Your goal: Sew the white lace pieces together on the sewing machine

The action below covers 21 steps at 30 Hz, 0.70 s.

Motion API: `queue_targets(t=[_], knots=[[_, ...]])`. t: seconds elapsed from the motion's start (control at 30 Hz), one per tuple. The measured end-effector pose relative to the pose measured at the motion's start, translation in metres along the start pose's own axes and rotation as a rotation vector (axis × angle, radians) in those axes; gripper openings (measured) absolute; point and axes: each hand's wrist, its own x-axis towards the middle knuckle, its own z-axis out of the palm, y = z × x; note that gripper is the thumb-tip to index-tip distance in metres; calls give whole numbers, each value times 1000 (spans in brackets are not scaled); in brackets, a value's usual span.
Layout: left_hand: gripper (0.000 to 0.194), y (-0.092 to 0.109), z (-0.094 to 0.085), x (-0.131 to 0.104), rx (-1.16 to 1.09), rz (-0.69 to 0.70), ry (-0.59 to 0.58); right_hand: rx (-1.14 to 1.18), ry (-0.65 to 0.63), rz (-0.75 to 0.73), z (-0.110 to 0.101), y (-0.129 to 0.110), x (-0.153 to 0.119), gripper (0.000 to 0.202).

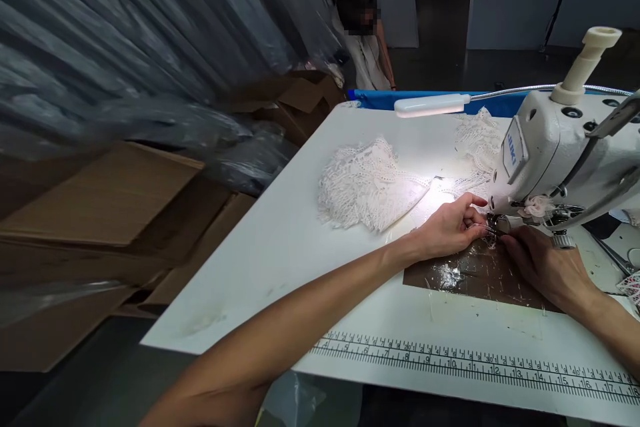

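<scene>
A white sewing machine stands at the right of the white table. My left hand is closed, its thumb and fingers pinching the edge of a small piece of white lace beside the needle area. Just right of it, my right hand is also closed under the machine head, at the same spot; what its fingers hold is too small and hidden to name. A heap of white lace lies left of the machine, and more lace lies behind the needle area.
A lit lamp on a bendable arm hangs over the table. Scissors lie at the right. A printed ruler runs along the front edge. Cardboard boxes and plastic sheeting are at the left. A person stands beyond the table.
</scene>
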Motion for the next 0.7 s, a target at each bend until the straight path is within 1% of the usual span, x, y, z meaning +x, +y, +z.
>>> queue_targets(t=[0.17,0.37,0.53,0.7], knots=[[28,-2,0,1,13,-28,2,11,-22,3,8,2,4,49],[27,-7,1,1,86,13,-18,40,-1,-4,5,-3,10,45],[29,-10,1,1,64,31,-4,92,-16,-11,4,-5,15,49],[31,-10,0,2,83,19,-29,17,49,-55,7,-6,17,49]])
